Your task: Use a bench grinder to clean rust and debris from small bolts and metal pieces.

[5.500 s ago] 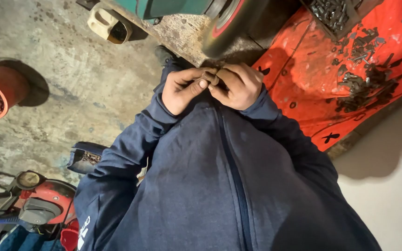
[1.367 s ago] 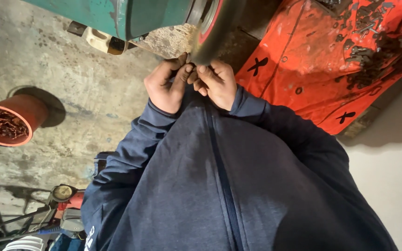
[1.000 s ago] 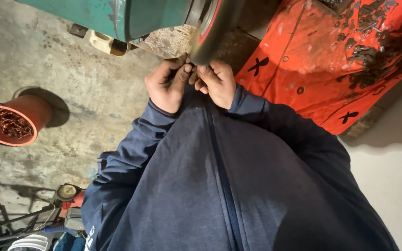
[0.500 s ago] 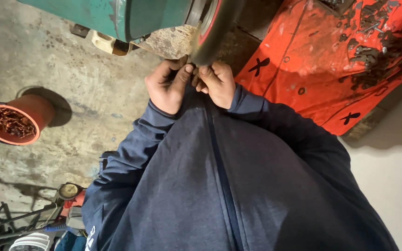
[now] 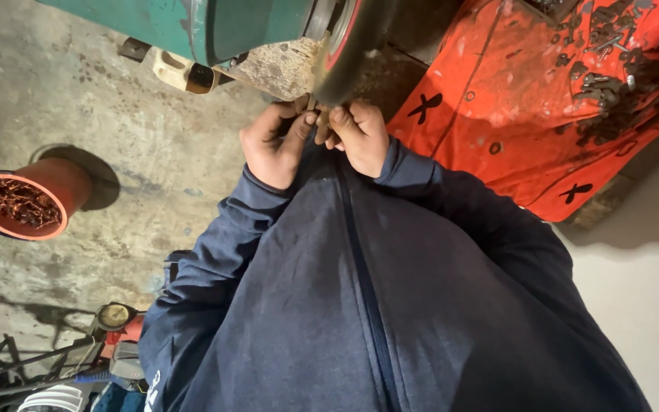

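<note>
My left hand (image 5: 274,145) and my right hand (image 5: 360,137) meet at twelve o'clock, just above the zip of my dark blue hooded jacket (image 5: 375,305). Both are clenched on one small metal piece (image 5: 316,114), pinched between the fingertips and held up against the underside of the dark grinding wheel (image 5: 352,46) with its red hub. Little of the piece shows, so I cannot tell its exact shape.

I judge it stiff, light and hard, small enough to twist out of a pinch if the wheel catches it, and perhaps warm at the tip. The safest hold looks to be at both ends, close in, thumbs behind it.

The wheel sits on a green machine (image 5: 215,27) at eleven o'clock, with a cream fitting (image 5: 181,72) below its edge.

At nine o'clock a round orange-red bucket (image 5: 28,202) stands on the concrete floor (image 5: 116,152), holding a tangle of dark reddish metal pieces. At two o'clock an orange-red sheet (image 5: 512,114) with black cross marks carries a scatter of small dark metal parts (image 5: 619,61). At seven o'clock lie some tools and a small gauge (image 5: 114,314).
</note>
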